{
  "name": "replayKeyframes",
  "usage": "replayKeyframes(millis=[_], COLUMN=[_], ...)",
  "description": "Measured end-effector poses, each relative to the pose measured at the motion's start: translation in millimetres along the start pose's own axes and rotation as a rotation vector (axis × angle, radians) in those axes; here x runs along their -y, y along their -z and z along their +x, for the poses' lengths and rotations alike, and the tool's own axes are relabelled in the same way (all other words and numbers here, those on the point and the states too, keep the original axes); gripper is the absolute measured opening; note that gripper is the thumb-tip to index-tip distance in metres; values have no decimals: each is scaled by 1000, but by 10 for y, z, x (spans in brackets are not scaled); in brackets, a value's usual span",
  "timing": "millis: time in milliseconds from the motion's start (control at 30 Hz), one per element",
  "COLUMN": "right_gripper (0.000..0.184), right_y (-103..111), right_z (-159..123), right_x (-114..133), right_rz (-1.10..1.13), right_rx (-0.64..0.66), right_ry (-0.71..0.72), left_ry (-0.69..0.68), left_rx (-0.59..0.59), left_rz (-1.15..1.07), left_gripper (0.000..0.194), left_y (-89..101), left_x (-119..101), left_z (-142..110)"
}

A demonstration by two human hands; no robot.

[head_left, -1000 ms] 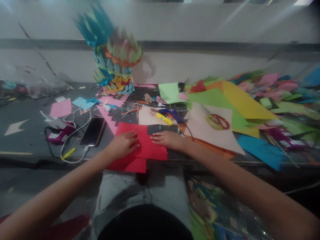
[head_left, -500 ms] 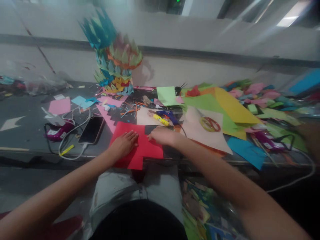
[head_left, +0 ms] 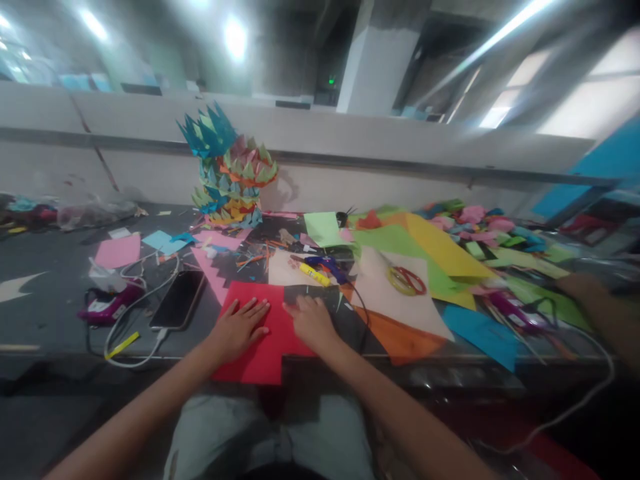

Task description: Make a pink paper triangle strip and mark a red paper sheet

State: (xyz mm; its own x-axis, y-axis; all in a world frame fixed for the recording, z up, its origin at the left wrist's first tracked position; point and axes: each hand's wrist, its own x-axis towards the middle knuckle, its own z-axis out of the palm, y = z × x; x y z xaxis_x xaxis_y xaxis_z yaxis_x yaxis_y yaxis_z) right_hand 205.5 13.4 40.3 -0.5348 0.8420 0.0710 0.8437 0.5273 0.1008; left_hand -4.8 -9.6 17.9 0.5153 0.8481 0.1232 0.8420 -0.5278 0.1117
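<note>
Red paper (head_left: 275,340) lies at the table's front edge, part of it hanging over. My left hand (head_left: 241,328) rests flat on its left half, fingers spread. On its right side, my right hand (head_left: 311,323) touches the paper with a fingertip near its upper right edge; the other fingers are slightly bent and nothing shows in them. Beyond the right hand are a yellow glue stick (head_left: 315,274) and a blue glue gun (head_left: 327,265) with a black cord. Red-and-yellow-handled scissors (head_left: 406,281) lie on a pale sheet (head_left: 425,310) to the right.
A phone (head_left: 178,300) with a white cable and a purple device (head_left: 110,304) sit at left. Behind stands a layered paper sculpture (head_left: 233,180). Green, yellow and blue sheets (head_left: 480,333) spread right, near another purple device (head_left: 517,312). Another person's arm (head_left: 595,307) shows at far right.
The head view has tilted up, showing more of the room. My right hand has moved a little left along the red paper and turned to point forward. The left hand stays flat on it.
</note>
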Motion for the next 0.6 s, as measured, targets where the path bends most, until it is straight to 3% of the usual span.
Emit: replayKeyframes(millis=[267, 600], right_gripper=[39, 39], right_y=[65, -48], right_z=[-322, -414], right_x=[-287, -228], right_rz=[12, 31], right_rx=[22, -26], right_ry=[-151, -310], left_ry=[15, 90], left_rx=[-1, 16], left_rz=[-27, 42], left_gripper=[52, 64], left_y=[-5, -4], left_x=[13, 51], left_z=[-26, -26])
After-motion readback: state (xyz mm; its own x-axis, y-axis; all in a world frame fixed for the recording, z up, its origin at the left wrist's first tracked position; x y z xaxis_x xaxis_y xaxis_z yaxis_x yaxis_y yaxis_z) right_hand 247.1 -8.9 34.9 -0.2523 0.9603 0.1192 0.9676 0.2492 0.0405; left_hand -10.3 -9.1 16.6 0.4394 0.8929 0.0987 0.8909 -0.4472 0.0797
